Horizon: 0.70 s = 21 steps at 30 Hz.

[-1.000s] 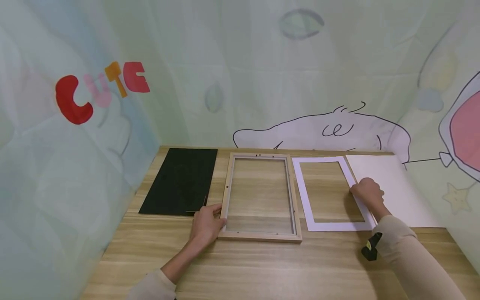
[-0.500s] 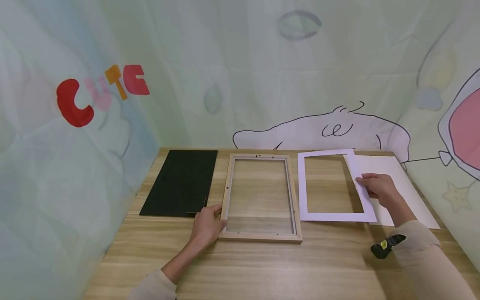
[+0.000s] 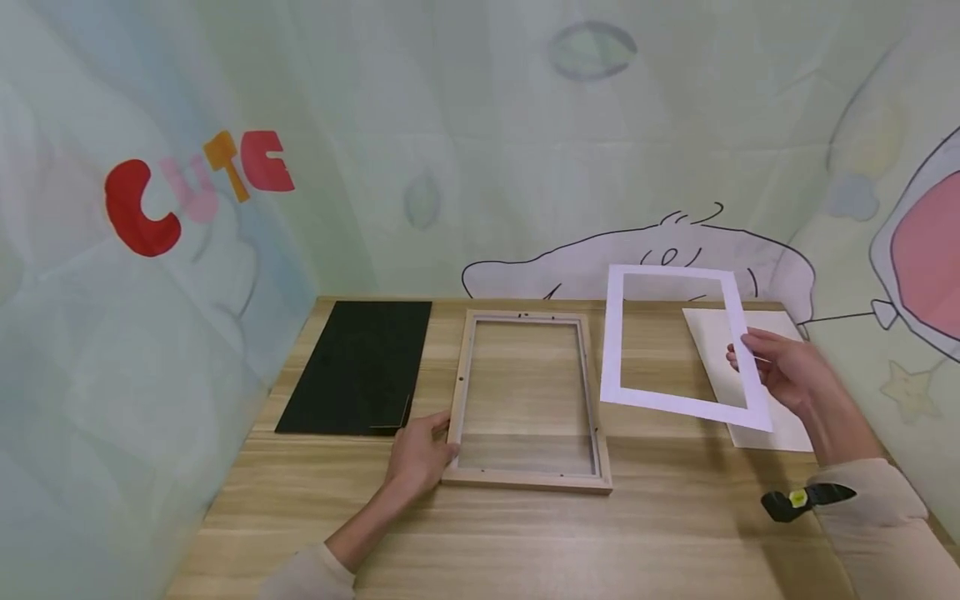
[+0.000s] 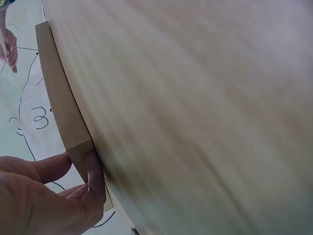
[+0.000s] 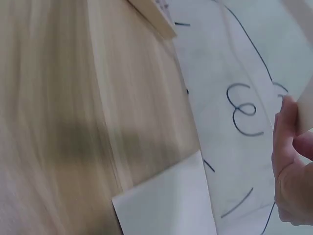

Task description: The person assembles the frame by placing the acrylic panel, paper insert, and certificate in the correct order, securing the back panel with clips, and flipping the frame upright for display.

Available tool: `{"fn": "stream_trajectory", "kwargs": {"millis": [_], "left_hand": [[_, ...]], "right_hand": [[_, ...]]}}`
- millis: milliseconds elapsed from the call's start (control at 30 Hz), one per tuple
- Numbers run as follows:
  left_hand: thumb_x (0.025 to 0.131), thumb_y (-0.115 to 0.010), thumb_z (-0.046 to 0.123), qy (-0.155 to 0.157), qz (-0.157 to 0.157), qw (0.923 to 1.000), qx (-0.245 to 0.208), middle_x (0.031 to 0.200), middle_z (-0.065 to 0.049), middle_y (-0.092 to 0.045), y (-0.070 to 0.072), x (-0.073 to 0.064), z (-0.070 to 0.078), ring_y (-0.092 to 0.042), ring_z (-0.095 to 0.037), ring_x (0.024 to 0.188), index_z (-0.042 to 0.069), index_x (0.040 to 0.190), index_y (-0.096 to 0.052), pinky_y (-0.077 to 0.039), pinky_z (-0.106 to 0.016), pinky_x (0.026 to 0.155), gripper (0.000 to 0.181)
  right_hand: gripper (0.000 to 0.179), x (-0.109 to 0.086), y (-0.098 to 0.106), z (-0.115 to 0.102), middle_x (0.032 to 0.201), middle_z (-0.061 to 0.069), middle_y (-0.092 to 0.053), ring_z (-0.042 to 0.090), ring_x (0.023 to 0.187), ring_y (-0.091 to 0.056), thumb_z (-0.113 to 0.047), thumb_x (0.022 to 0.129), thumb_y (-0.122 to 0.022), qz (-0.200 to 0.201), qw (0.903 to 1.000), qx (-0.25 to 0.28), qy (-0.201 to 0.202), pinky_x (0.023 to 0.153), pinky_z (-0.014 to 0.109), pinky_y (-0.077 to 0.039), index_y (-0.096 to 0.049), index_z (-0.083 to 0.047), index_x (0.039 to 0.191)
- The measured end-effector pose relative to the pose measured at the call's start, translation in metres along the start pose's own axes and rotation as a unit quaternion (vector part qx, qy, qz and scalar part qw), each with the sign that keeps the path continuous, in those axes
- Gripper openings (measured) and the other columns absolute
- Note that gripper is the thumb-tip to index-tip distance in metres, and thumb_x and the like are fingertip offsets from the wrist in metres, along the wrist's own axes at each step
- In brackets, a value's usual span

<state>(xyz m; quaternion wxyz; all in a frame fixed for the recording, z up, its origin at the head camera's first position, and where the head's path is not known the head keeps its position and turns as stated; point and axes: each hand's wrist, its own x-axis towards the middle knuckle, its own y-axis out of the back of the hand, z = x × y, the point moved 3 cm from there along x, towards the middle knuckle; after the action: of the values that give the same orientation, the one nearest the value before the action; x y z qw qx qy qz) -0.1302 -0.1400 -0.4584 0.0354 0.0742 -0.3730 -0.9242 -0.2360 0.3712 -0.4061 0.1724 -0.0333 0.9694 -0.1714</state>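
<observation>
My left hand [image 3: 420, 454] grips the left side of a wooden picture frame [image 3: 525, 481] near its lower left corner. The left wrist view shows thumb and fingers pinching that frame's edge [image 4: 66, 98] close to the table surface. A clear pane seems to sit inside the frame. Raised above the table at the right, a white mat [image 3: 675, 403] with a rectangular opening is pinched by its right border in my right hand [image 3: 798, 375]. In the right wrist view only a corner of the mat [image 5: 305, 110] shows beside the fingers.
A black board [image 3: 352, 367] lies left of the frame on the wood-grain table [image 3: 525, 542]. To the right lies a white sheet [image 3: 772, 433], partly hidden by the mat and right arm. A printed cloth backdrop [image 3: 375, 167] rises behind and beside the table.
My right hand has picked the white mat up off the table, raising it and tilting it. The wooden frame has shifted slightly to the right with my left hand still holding it.
</observation>
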Motion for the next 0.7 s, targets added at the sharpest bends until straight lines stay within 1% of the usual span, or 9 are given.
{"fn": "stream_trajectory", "kwargs": {"millis": [33, 133, 233, 267, 367, 467, 600, 700], "left_hand": [[0.086, -0.076, 0.008, 0.003, -0.001, 1.0, -0.001, 0.134, -0.01, -0.068, -0.001, 0.0, 0.0, -0.064, -0.024, 0.121, 0.013, 0.138, -0.063, -0.056, -0.041, 0.091, 0.055], [0.086, -0.077, 0.008, 0.003, 0.002, 1.0, -0.001, 0.134, -0.01, -0.068, -0.004, -0.002, 0.001, -0.063, -0.024, 0.123, 0.012, 0.138, -0.063, -0.056, -0.042, 0.093, 0.055], [0.085, -0.077, 0.007, -0.001, 0.005, 1.0, -0.001, 0.133, -0.01, -0.068, -0.006, -0.004, 0.002, -0.063, -0.023, 0.123, 0.011, 0.137, -0.063, -0.056, -0.043, 0.095, 0.054], [0.084, -0.077, 0.007, -0.003, 0.007, 1.0, -0.001, 0.132, -0.01, -0.068, -0.006, -0.004, 0.003, -0.063, -0.022, 0.122, 0.011, 0.137, -0.064, -0.056, -0.043, 0.095, 0.054], [0.083, -0.078, 0.006, -0.007, 0.009, 0.9999, -0.005, 0.131, -0.009, -0.069, -0.008, -0.006, 0.005, -0.064, -0.019, 0.119, 0.011, 0.136, -0.065, -0.056, -0.042, 0.094, 0.054], [0.083, -0.078, 0.006, -0.013, 0.009, 0.9999, -0.007, 0.13, -0.009, -0.07, -0.009, -0.008, 0.006, -0.064, -0.019, 0.119, 0.012, 0.136, -0.065, -0.055, -0.043, 0.095, 0.054], [0.083, -0.078, 0.007, -0.017, 0.01, 0.9998, -0.008, 0.13, -0.008, -0.07, -0.01, -0.009, 0.006, -0.063, -0.021, 0.121, 0.011, 0.136, -0.065, -0.054, -0.045, 0.099, 0.054], [0.083, -0.078, 0.008, -0.018, 0.013, 0.9997, -0.008, 0.13, -0.009, -0.07, -0.01, -0.009, 0.006, -0.062, -0.022, 0.125, 0.011, 0.136, -0.065, -0.052, -0.046, 0.102, 0.054]], "right_hand": [[0.021, 0.0, -0.005, 0.002, 0.086, 0.007, -0.078, 0.02, 0.078, -0.077, -0.006, 0.101, -0.056, -0.015, 0.9997, 0.018, -0.003, 0.073, 0.032, -0.063, -0.074, -0.016, 0.096], [0.021, 0.0, -0.023, 0.015, 0.089, 0.006, -0.078, 0.018, 0.081, -0.077, -0.007, 0.103, -0.054, -0.026, 0.9994, 0.02, -0.009, 0.074, 0.031, -0.062, -0.072, -0.018, 0.102], [0.014, 0.003, -0.043, 0.033, 0.088, 0.001, -0.079, 0.014, 0.082, -0.077, -0.011, 0.103, -0.054, -0.027, 0.9993, -0.013, -0.021, 0.074, 0.028, -0.062, -0.063, -0.018, 0.112], [0.014, 0.004, -0.051, 0.039, 0.088, -0.001, -0.079, 0.011, 0.083, -0.077, -0.012, 0.103, -0.055, -0.024, 0.9988, -0.035, -0.024, 0.074, 0.027, -0.061, -0.059, -0.018, 0.115], [0.023, 0.009, -0.072, 0.057, 0.087, -0.005, -0.078, 0.009, 0.084, -0.076, -0.013, 0.103, -0.056, -0.029, 0.9965, -0.07, -0.035, 0.074, 0.024, -0.06, -0.049, -0.013, 0.125], [0.035, 0.014, -0.09, 0.071, 0.087, -0.007, -0.077, 0.01, 0.083, -0.076, -0.011, 0.103, -0.054, -0.036, 0.9946, -0.09, -0.038, 0.074, 0.023, -0.059, -0.043, -0.005, 0.136], [0.048, 0.019, -0.107, 0.084, 0.085, -0.007, -0.076, 0.01, 0.08, -0.076, -0.009, 0.103, -0.053, -0.04, 0.9931, -0.102, -0.04, 0.071, 0.022, -0.058, -0.035, 0.005, 0.145], [0.052, 0.021, -0.118, 0.09, 0.084, -0.007, -0.074, 0.01, 0.077, -0.075, -0.008, 0.102, -0.054, -0.039, 0.9924, -0.109, -0.043, 0.069, 0.022, -0.057, -0.033, 0.007, 0.147]]}}
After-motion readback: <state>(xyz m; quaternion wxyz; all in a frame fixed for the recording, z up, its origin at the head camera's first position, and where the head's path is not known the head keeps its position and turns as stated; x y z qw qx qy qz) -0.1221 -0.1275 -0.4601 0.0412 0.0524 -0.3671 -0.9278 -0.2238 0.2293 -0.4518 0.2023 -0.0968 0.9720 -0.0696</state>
